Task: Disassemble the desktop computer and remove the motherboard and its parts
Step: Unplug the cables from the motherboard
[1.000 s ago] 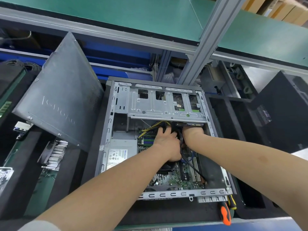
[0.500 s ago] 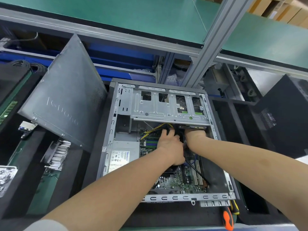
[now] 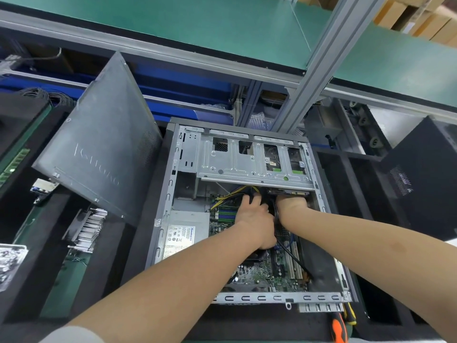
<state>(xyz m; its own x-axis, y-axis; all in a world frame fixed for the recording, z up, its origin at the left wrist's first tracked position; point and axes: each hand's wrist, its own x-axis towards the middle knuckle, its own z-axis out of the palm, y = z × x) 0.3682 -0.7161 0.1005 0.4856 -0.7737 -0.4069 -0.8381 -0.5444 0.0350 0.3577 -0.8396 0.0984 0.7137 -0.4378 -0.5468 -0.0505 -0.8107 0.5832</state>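
Observation:
An open grey desktop case lies on its side before me. The green motherboard sits on its floor, with a silver power supply at the left and a metal drive cage across the far end. My left hand reaches in beneath the cage, fingers curled among a bundle of yellow and black cables. My right hand goes under the cage edge beside it; its fingers are hidden. A black cable runs across the board.
The removed side panel leans against the case's left side. A finned heatsink lies on the bench at left. An orange-handled tool rests by the case's near right corner. A black case stands at right, and an aluminium post rises behind.
The view has shifted slightly. Both hands stay under the drive cage among the cables, with only small shifts of the left hand's fingers.

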